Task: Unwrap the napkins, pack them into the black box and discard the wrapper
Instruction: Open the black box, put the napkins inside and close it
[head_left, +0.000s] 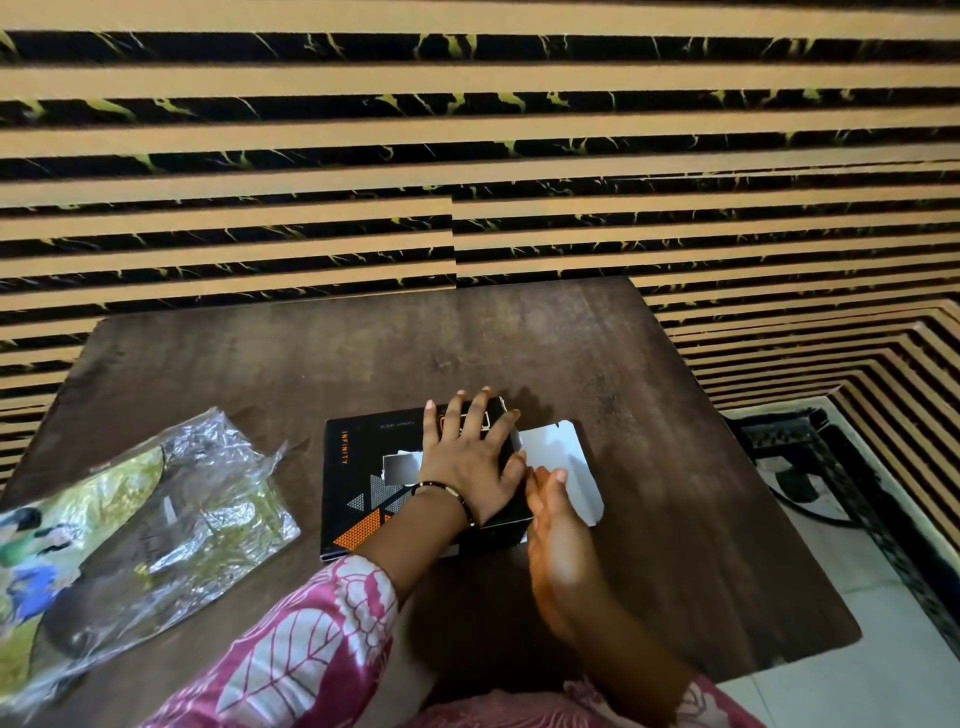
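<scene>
Now we see the black box (358, 483) lying flat near the middle of the dark, worn wooden table (675, 467), glossy card printed with grey and orange dotted triangles and a ragged torn window in its top. The left hand (467, 457) lies flat on the lid, fingers straight and spread wide, a thin beaded bracelet (447, 491) at the wrist. The right hand (558, 530) stands on edge against the box's right side, fingers straight and pressed together, its outline blurred. Behind it a white flap (566, 467) with rounded corners juts from the box's right end; we cannot tell whether napkins show there. Toward the table's left edge the wrapper (156, 519) lies crumpled, clear crinkly plastic with yellow-green print, its near end cut off by the frame. Pink leaf-patterned sleeves (311, 639) cover both forearms.
</scene>
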